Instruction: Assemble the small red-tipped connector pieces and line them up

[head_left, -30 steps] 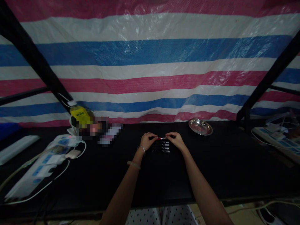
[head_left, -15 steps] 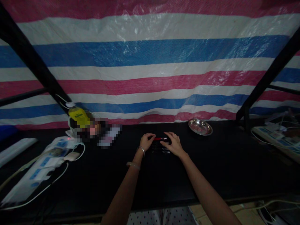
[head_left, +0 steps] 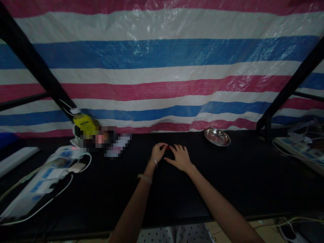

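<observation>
On the black table, a slim red pen (head_left: 167, 147) lies crosswise between my hands, only a short piece of it showing. The thumb and fingers of my left hand (head_left: 158, 152), with bangles on the wrist and forearm, are closed at the pen's left end. My right hand (head_left: 180, 157) lies palm down with its fingers spread, covering the rest of the pen. Dark slim items under and beside the right hand are mostly hidden.
A shiny metal dish (head_left: 217, 137) stands at the back right. To the left are a yellow bottle (head_left: 84, 123), a blurred-out patch and a white power strip (head_left: 47, 179) with cables. A striped sheet (head_left: 162, 77) hangs behind the table (head_left: 240, 182).
My right hand has slid left toward my left hand and now covers the pen's right part and the dark slim items that showed before. My left hand has barely moved.
</observation>
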Tool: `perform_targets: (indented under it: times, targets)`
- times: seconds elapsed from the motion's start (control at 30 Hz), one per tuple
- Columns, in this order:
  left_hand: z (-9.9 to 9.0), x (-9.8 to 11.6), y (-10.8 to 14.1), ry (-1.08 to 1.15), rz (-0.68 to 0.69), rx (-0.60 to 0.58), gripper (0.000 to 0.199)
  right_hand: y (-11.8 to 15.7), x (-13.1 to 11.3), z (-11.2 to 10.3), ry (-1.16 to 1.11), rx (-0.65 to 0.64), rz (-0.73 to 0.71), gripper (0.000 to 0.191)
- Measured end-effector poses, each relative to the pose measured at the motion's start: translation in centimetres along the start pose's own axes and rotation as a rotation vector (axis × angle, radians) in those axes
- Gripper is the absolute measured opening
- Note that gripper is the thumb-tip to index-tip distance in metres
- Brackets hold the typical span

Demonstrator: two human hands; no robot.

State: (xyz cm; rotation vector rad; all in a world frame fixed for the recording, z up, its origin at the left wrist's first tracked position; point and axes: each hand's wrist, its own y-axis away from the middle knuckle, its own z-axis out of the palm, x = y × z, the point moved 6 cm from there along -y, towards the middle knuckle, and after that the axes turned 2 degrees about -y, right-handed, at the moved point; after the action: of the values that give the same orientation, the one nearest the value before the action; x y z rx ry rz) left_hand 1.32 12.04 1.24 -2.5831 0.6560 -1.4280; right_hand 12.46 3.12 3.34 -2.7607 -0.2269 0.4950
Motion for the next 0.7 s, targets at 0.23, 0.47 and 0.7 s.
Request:
perform_targets:
  times: [0.23,0.47,0.7]
  targets:
    - [0.0,0.2,0.1,-0.016,0.039,-0.01,0.016,-0.9,0.5,-0.2,0.023,0.004,-0.024,0.069]
    - [-0.2,0.0,0.0,0.062,0.024,0.039,0.016,-0.3,0.3,-1.8,-0.051,0.178,-0.078,0.07]
    - [-1.5,-0.7,0.2,0.265,-0.136,0.191,0.032,0.4,-1.4,-1.5,-0.043,0.141,-0.141,0.04]
